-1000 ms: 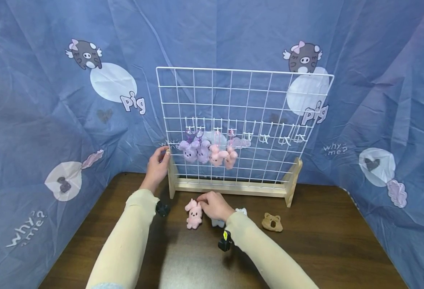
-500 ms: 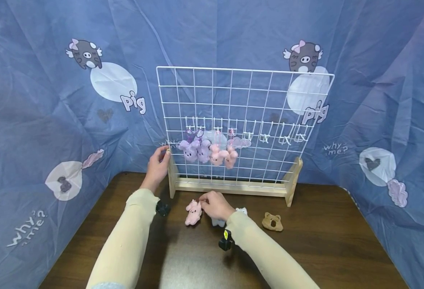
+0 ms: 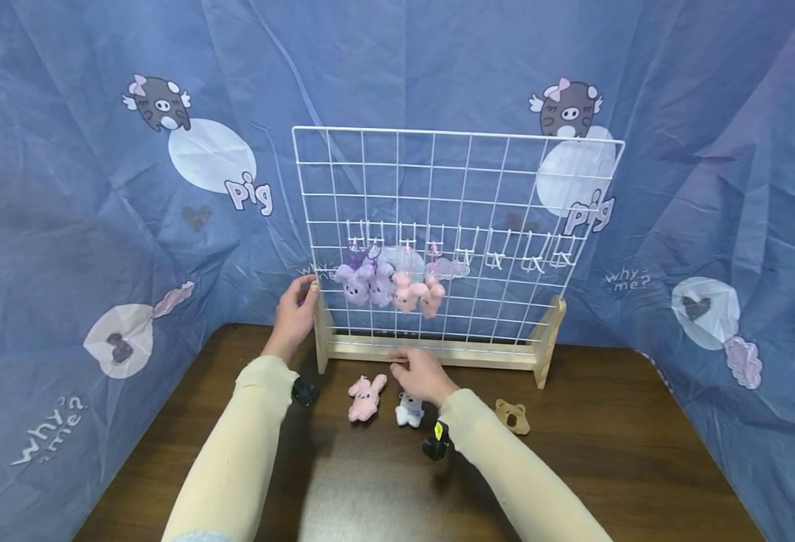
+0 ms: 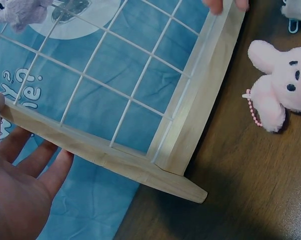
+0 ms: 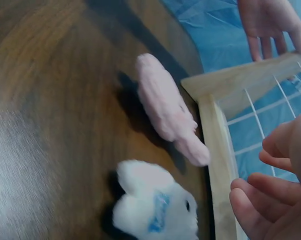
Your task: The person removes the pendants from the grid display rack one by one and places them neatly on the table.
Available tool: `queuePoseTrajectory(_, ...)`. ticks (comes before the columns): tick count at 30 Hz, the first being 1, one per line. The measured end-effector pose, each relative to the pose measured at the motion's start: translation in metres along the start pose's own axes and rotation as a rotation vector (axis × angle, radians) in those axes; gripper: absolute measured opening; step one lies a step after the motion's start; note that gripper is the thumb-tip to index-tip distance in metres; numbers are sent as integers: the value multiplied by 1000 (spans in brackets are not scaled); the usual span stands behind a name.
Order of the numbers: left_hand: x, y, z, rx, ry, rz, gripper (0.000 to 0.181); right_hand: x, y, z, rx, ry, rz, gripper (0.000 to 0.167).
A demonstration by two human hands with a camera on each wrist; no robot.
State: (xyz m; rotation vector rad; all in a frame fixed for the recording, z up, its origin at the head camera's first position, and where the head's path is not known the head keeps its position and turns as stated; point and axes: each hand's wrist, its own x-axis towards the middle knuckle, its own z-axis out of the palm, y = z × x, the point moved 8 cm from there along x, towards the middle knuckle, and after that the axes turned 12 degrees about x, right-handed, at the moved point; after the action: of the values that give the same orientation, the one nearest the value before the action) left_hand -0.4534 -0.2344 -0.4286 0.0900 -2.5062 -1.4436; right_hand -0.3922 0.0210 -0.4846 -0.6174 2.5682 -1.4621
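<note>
The left hand (image 3: 292,320) grips the wooden left post (image 3: 324,331) of the white wire rack (image 3: 465,181); in the left wrist view its fingers (image 4: 50,167) lie behind the post. Over the rack's base bar, the right hand (image 3: 424,375) holds nothing, its fingers loosely bent in the right wrist view. A pink plush (image 3: 365,399) lies on the table to its left, its chain showing in the left wrist view. Just below the right hand lies a white plush (image 3: 409,412) with a blue patch, partly hidden by that hand in the head view.
Two purple plushes (image 3: 354,286) and two pink ones (image 3: 407,292) hang from hooks at the rack's left and middle. More hooks (image 3: 495,260) are on the right. A brown bear-shaped plush (image 3: 513,418) lies on the table (image 3: 574,467). Blue printed cloth surrounds the table.
The right hand has let go of the pink plush and moved right and up, uncovering more of the white plush. The pink plush has turned slightly. The left hand stays on the post.
</note>
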Motion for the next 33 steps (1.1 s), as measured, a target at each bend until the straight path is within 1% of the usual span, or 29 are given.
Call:
queuePoseTrajectory(2, -1, 0, 0, 0, -4, -4, 42, 0, 4, -8, 32, 28, 14, 32)
queuePoseTrajectory(7, -2, 0, 1, -1, -9, -10, 43, 0, 10, -32, 92, 125, 15, 35)
queuePoseTrajectory(13, -2, -1, 0, -5, 0, -2, 41, 0, 8, -63, 110, 218, 30, 46)
queuePoseTrajectory(17, -3, -1, -1, -2, 7, 9, 41, -1, 1, -82, 106, 259, 21, 53)
queuePoseTrajectory(23, -2, 0, -1, 10, 1, 8, 42, 0, -16, -106, 159, 333, -47, 52)
queuePoseTrajectory(27, -1, 1, -1, 13, 4, 13, 42, -1, -29, -116, 215, 379, -80, 54)
queuePoseTrajectory(31, 0, 1, 0, 13, 8, 19, 42, -1, -37, -123, 262, 406, -99, 51)
queuePoseTrajectory(33, 0, 1, 1, 14, 4, 17, 42, 0, -40, -126, 261, 418, -107, 48)
